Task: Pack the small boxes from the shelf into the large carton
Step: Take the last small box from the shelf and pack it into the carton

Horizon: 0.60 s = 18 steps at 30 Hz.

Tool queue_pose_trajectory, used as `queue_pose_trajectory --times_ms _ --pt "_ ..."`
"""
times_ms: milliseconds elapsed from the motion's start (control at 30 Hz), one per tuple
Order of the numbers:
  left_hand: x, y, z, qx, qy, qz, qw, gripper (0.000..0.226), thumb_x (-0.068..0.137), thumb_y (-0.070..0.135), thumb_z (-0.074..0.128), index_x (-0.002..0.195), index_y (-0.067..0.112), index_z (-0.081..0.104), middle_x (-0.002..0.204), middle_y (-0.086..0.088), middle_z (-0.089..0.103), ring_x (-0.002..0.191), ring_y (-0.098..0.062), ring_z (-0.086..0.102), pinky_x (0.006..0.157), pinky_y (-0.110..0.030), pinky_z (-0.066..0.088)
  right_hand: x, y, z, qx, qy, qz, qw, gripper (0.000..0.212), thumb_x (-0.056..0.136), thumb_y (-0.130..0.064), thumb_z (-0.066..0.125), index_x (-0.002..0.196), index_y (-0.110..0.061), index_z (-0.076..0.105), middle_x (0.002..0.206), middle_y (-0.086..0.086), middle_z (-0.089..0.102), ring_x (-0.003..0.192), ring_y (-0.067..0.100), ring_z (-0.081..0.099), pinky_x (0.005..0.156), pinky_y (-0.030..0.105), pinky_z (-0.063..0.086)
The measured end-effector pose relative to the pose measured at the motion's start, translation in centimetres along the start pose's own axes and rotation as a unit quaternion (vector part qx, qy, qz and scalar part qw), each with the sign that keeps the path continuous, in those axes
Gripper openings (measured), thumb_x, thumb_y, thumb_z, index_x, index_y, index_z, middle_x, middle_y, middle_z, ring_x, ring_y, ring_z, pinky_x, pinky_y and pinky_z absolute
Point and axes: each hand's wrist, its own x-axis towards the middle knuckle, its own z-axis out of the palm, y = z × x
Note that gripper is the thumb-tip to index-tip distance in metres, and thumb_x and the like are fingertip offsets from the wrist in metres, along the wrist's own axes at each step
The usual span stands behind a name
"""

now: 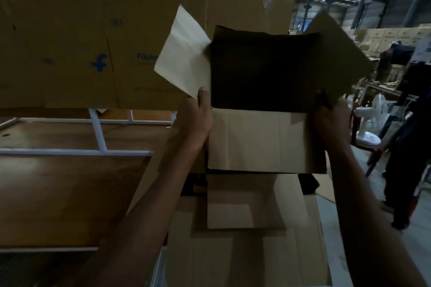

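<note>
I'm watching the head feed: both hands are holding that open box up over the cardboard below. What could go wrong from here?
1. The open box is gripped only at its side edges by the left hand and right hand; it could twist or slip.
2. Its left flap and right flap splay outward and may catch on the printed cardboard sheet behind.
3. The interior is too dark to see; any contents might shift unnoticed.
</note>
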Motion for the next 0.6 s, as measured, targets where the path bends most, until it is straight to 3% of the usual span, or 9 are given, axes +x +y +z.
queue_pose_trajectory --times_ms 100,167,233,333,433,533,600 --pt "1.3 -1.2 0.0 0.064 -0.005 -0.033 0.997 0.05 0.108 0.042 0.038 0.069 0.016 0.054 0.068 -0.002 0.055 0.063 -0.019 0.052 0.058 -0.033 0.033 1.5 -0.5 1.3 -0.05 -0.041 0.027 0.998 0.032 0.108 -0.026 0.049 0.119 0.001 0.063 0.102 0.013 0.062 0.091 0.024 0.059 0.069 0.024 0.038" --pt "2.0 -2.5 0.2 0.087 -0.011 -0.042 0.995 0.053 0.108 0.042 0.037 0.075 0.009 0.062 0.073 -0.011 0.06 0.064 -0.024 0.053 0.057 -0.033 0.03 2.2 -0.6 2.4 -0.081 -0.085 0.055 0.992 0.033 0.108 -0.028 0.048 0.119 -0.001 0.063 0.102 0.014 0.062 0.084 0.021 0.058 0.062 0.026 0.039" --pt "2.3 -3.8 0.4 0.097 -0.011 -0.048 0.994 0.056 0.108 0.041 0.037 0.081 0.002 0.067 0.079 -0.021 0.066 0.064 -0.031 0.055 0.059 -0.032 0.032 2.1 -0.2 3.4 -0.086 -0.103 0.072 0.988 0.033 0.108 -0.031 0.048 0.119 -0.003 0.063 0.102 0.011 0.063 0.086 0.02 0.059 0.064 0.029 0.044" --pt "2.2 -4.4 0.7 0.111 -0.013 -0.05 0.992 0.051 0.108 0.04 0.038 0.073 0.012 0.062 0.069 -0.011 0.058 0.061 -0.022 0.053 0.057 -0.031 0.033 1.5 0.7 4.0 -0.081 -0.104 0.082 0.988 0.031 0.107 -0.029 0.049 0.117 -0.004 0.064 0.106 0.016 0.067 0.098 0.028 0.065 0.082 0.041 0.053" --pt "2.3 -3.9 0.8 0.16 -0.023 -0.037 0.986 0.053 0.109 0.038 0.037 0.066 0.013 0.057 0.062 -0.003 0.053 0.053 -0.016 0.046 0.05 -0.029 0.027 1.6 1.3 3.6 -0.094 -0.116 0.099 0.984 0.027 0.107 -0.027 0.049 0.116 -0.005 0.063 0.104 0.015 0.065 0.094 0.025 0.063 0.077 0.038 0.049" --pt "2.1 -4.1 0.2 0.187 -0.035 -0.019 0.982 0.055 0.11 0.034 0.037 0.06 0.015 0.05 0.056 0.0 0.045 0.048 -0.013 0.04 0.047 -0.028 0.025 2.1 1.8 2.9 -0.11 -0.126 0.083 0.982 0.023 0.106 -0.024 0.05 0.114 -0.005 0.062 0.092 0.007 0.061 0.077 0.015 0.058 0.065 0.029 0.043" --pt "2.2 -4.4 -0.2 0.191 -0.037 -0.013 0.981 0.054 0.11 0.034 0.036 0.062 0.015 0.051 0.056 -0.001 0.044 0.048 -0.012 0.038 0.047 -0.027 0.026 2.3 1.8 2.8 -0.124 -0.128 0.071 0.981 0.018 0.105 -0.018 0.051 0.112 -0.005 0.062 0.086 0.003 0.058 0.074 0.011 0.056 0.066 0.029 0.043"
